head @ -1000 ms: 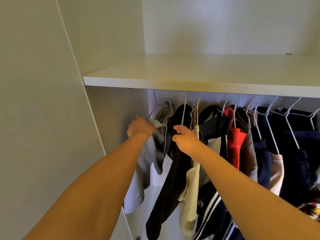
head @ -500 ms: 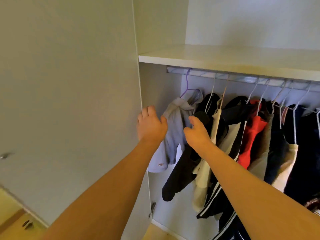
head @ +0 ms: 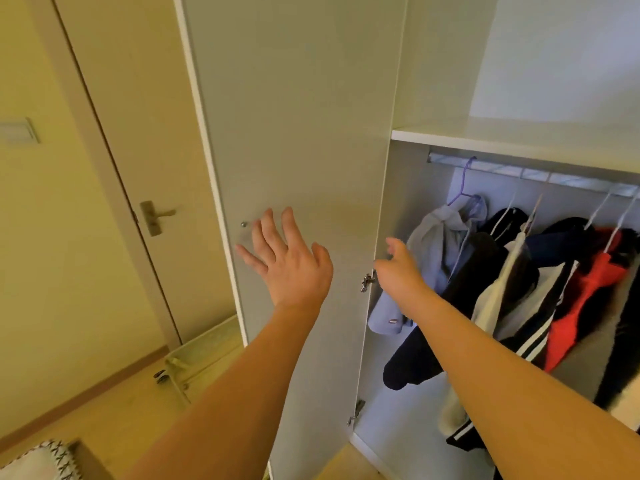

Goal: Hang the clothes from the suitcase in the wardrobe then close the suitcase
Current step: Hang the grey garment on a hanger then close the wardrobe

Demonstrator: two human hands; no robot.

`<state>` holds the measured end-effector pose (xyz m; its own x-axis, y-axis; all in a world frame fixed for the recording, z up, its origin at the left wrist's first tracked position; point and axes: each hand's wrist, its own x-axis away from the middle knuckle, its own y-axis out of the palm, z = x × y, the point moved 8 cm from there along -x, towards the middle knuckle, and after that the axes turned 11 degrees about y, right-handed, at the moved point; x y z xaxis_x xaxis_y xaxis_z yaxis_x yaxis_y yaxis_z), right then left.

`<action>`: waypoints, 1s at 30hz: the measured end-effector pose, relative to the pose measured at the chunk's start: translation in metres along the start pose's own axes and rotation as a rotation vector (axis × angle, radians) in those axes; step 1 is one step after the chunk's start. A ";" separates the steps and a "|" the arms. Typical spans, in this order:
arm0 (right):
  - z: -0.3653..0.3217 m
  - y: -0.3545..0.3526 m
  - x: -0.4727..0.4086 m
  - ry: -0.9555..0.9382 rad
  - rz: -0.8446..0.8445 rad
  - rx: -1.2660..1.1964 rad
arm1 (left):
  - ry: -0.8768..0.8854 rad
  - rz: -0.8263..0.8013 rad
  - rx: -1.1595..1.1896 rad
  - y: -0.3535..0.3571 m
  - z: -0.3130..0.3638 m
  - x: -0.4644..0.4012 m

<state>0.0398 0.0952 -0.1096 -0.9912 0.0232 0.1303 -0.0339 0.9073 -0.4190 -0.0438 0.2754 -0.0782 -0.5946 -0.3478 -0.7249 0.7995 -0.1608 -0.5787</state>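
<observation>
The wardrobe stands open, its door [head: 304,133] swung out to the left. My left hand [head: 287,261] is spread flat in front of the door's inner face, fingers straight, holding nothing. My right hand [head: 398,268] hangs near the door's hinge edge with loose fingers, also holding nothing. On the rail [head: 533,176] a grey-blue garment [head: 436,247] hangs on a purple hanger [head: 464,181] at the far left. Beside it hang black [head: 485,258], cream [head: 502,289] and red [head: 588,299] clothes on white hangers. A pale suitcase [head: 204,358] shows partly behind the door, on the floor.
A room door [head: 114,133] with a brass handle [head: 154,216] is at the left. A shelf [head: 519,140] tops the rail. Metal hinges [head: 367,280] sit on the door's edge. A patterned item [head: 38,459] lies at the bottom left on the wooden floor.
Both hands let go of the grey-blue garment and pulled back to the left. The view swung left and drew back, so the door, room door and suitcase now show.
</observation>
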 end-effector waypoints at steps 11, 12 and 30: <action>-0.027 0.053 0.017 -0.034 -0.068 0.049 | -0.151 0.244 0.301 -0.047 -0.048 -0.004; -0.028 0.051 0.018 -0.034 -0.068 0.047 | -0.175 0.241 0.361 -0.045 -0.050 -0.005; 0.025 -0.070 0.051 0.026 0.086 -0.131 | 0.026 0.394 0.695 -0.067 0.049 0.043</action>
<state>-0.0119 0.0225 -0.0966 -0.9860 0.1129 0.1230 0.0700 0.9485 -0.3090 -0.1190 0.2265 -0.0520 -0.2519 -0.4787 -0.8411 0.8161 -0.5721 0.0812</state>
